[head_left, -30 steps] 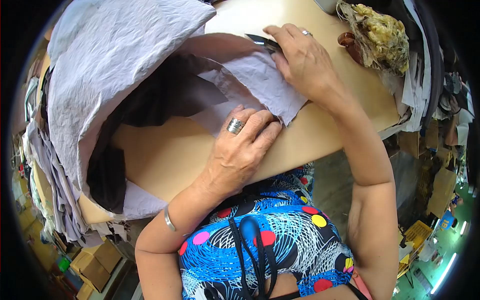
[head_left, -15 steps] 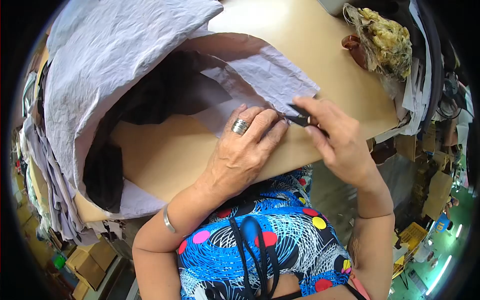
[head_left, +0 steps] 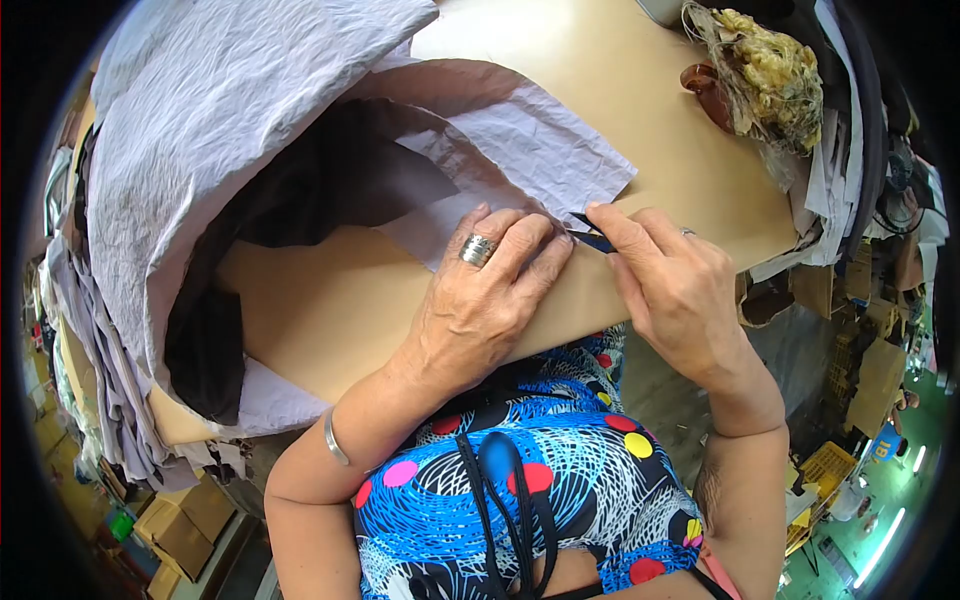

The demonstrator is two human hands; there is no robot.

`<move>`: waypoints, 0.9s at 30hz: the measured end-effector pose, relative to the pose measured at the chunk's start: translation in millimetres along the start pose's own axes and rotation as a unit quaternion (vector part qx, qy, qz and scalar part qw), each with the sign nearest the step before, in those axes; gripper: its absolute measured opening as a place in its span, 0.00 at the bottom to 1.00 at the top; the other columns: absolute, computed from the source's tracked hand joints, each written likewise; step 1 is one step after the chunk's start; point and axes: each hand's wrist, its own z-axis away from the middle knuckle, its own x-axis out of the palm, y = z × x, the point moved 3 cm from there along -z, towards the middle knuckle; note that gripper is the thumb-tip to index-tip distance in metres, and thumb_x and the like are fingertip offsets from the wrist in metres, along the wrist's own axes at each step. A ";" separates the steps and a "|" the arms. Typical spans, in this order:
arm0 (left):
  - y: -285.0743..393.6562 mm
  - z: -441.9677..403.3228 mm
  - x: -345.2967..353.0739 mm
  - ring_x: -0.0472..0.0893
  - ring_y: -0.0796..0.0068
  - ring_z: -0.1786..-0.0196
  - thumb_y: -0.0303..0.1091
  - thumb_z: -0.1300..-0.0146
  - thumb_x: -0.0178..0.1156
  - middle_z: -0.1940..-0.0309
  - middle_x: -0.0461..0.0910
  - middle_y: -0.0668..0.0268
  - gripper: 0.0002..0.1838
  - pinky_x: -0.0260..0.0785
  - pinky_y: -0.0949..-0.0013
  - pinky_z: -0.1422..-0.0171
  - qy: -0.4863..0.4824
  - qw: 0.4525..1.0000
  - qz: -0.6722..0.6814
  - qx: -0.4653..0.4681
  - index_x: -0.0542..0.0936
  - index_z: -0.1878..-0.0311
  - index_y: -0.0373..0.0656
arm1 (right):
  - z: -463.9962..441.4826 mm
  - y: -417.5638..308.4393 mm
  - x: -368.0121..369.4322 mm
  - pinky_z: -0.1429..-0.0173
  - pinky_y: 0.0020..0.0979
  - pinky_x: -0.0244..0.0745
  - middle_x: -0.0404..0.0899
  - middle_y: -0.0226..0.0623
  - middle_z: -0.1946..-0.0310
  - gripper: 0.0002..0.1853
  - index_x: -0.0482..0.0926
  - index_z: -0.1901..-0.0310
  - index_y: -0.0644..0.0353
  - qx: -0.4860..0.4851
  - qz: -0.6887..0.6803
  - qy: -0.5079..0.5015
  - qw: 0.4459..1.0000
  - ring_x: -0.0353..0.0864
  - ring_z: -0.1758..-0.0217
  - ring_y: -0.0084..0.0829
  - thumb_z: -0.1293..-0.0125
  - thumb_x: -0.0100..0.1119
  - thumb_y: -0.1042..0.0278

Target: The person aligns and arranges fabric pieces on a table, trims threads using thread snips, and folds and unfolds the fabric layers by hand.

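Note:
A large piece of pale lilac, crinkled fabric (head_left: pixel 230 110) with a dark lining (head_left: pixel 300 190) lies folded over the table. My left hand (head_left: pixel 485 285), wearing a wide silver ring, presses on the table with its fingers closed on the fabric's near edge. From the right, my right hand (head_left: pixel 675 285) grips small black thread snips (head_left: pixel 592 240), fingers curled round them. Their tips point left, just beside my left fingertips at the fabric edge. The snips' handles are mostly hidden in my palm.
The tan table (head_left: pixel 690 150) has its near edge under my forearms. At the back right lies a tangle of yellowish thread (head_left: pixel 765 75) beside a brown shiny object (head_left: pixel 708 95). Fabric pieces (head_left: pixel 90 330) hang off the left side. Cardboard boxes (head_left: pixel 185 525) stand below left.
My right hand has rolled slightly, and the snips' blades look closer together at the fabric edge. The left hand and fabric have shifted only a little.

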 end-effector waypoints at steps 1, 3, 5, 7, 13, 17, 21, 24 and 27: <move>-0.5 1.0 0.6 0.72 0.62 0.43 0.32 0.50 0.55 0.50 0.71 0.60 0.22 0.63 0.53 0.35 -0.012 1.000 -0.002 -0.001 0.76 0.49 0.39 | -0.8 -1.0 0.0 0.70 0.31 0.73 0.72 0.33 0.71 0.23 0.75 0.49 0.56 -0.004 0.005 -0.002 1.000 0.78 0.74 0.33 0.51 0.57 0.76; -0.9 1.4 1.2 0.72 0.63 0.43 0.32 0.49 0.55 0.50 0.71 0.61 0.21 0.62 0.53 0.35 -0.011 1.000 -0.007 0.001 0.77 0.49 0.39 | -2.3 -3.0 0.2 0.71 0.31 0.72 0.72 0.33 0.72 0.22 0.75 0.49 0.56 -0.009 0.027 -0.001 1.000 0.77 0.75 0.32 0.51 0.56 0.75; -0.6 1.4 1.1 0.72 0.63 0.43 0.32 0.49 0.55 0.50 0.71 0.61 0.21 0.62 0.53 0.35 -0.012 1.000 -0.012 0.003 0.77 0.49 0.39 | -3.4 -4.4 2.1 0.71 0.30 0.72 0.72 0.32 0.72 0.22 0.75 0.49 0.57 -0.016 0.040 0.005 0.999 0.77 0.75 0.31 0.50 0.55 0.74; 0.3 0.6 0.4 0.72 0.64 0.43 0.32 0.49 0.55 0.50 0.71 0.62 0.21 0.62 0.53 0.35 -0.014 1.000 -0.017 0.003 0.77 0.49 0.40 | -5.4 -3.7 6.9 0.71 0.29 0.72 0.72 0.32 0.72 0.21 0.75 0.49 0.57 -0.027 0.046 0.017 0.998 0.77 0.76 0.30 0.49 0.54 0.73; 4.0 0.0 -1.1 0.72 0.65 0.45 0.33 0.50 0.56 0.51 0.71 0.62 0.21 0.63 0.54 0.37 -0.020 0.997 -0.073 0.018 0.78 0.50 0.39 | -14.4 -3.1 19.2 0.72 0.29 0.71 0.72 0.31 0.71 0.21 0.75 0.49 0.57 -0.041 0.021 0.049 0.998 0.77 0.77 0.30 0.47 0.53 0.71; 3.6 2.0 0.3 0.72 0.63 0.45 0.33 0.51 0.56 0.52 0.71 0.60 0.17 0.62 0.54 0.36 -0.002 0.997 -0.061 0.038 0.81 0.57 0.38 | -26.8 -6.7 20.9 0.72 0.30 0.72 0.73 0.32 0.70 0.20 0.75 0.49 0.57 -0.054 0.017 0.060 0.997 0.77 0.77 0.31 0.46 0.53 0.70; 2.4 4.6 3.5 0.71 0.61 0.45 0.33 0.52 0.56 0.53 0.72 0.59 0.12 0.61 0.53 0.35 0.007 0.998 -0.052 0.043 0.82 0.66 0.38 | -37.2 -8.5 21.6 0.71 0.31 0.73 0.73 0.32 0.70 0.19 0.75 0.49 0.57 -0.062 0.019 0.055 0.996 0.78 0.76 0.31 0.45 0.54 0.69; 4.2 4.1 2.2 0.72 0.59 0.45 0.32 0.55 0.57 0.53 0.73 0.58 0.13 0.63 0.53 0.36 -0.020 0.998 -0.036 0.051 0.83 0.66 0.39 | -43.2 -8.1 23.0 0.71 0.32 0.73 0.73 0.33 0.70 0.19 0.75 0.50 0.57 -0.067 0.014 0.062 0.996 0.79 0.75 0.33 0.45 0.54 0.69; 5.4 3.1 1.2 0.72 0.58 0.45 0.31 0.56 0.58 0.54 0.72 0.58 0.12 0.64 0.52 0.37 -0.026 0.998 -0.017 0.052 0.83 0.67 0.39 | -50.1 -8.4 25.7 0.71 0.33 0.74 0.73 0.34 0.71 0.19 0.74 0.51 0.58 -0.069 0.008 0.060 0.996 0.79 0.75 0.35 0.46 0.55 0.69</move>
